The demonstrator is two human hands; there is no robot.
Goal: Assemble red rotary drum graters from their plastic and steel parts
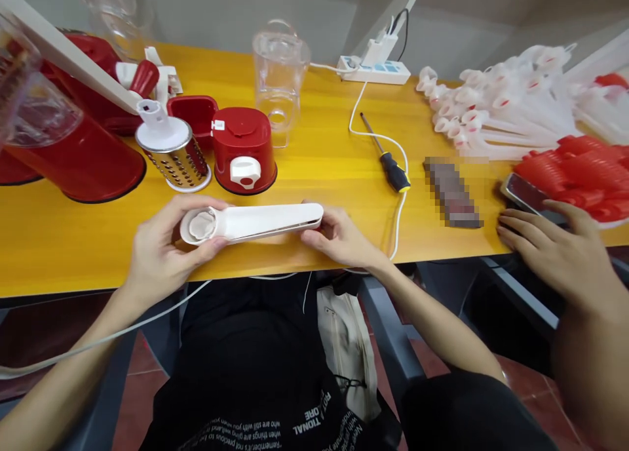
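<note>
Between my two hands is a long white plastic handle [270, 220] with a round socket at its left end, held level over the front of the yellow table. My left hand [164, 248] wraps round the socket end, thumb in front. The narrow right end is gripped by my right hand [339, 236], its thumb below and fingers behind. A thin gap runs along the handle's lower edge. Just beyond it stand a red plastic housing [244, 146] with a white knob and a metal grater drum [179, 162] with a white hub.
At left are red grater bodies [83, 156]; a clear plastic hopper [280, 77] stands behind. A screwdriver [393, 170], white cable, power strip [376, 71] and blurred dark phone-like object [452, 192] lie rightward. White handles [511, 103] and red parts [580, 169] are piled near another person's hand [565, 248].
</note>
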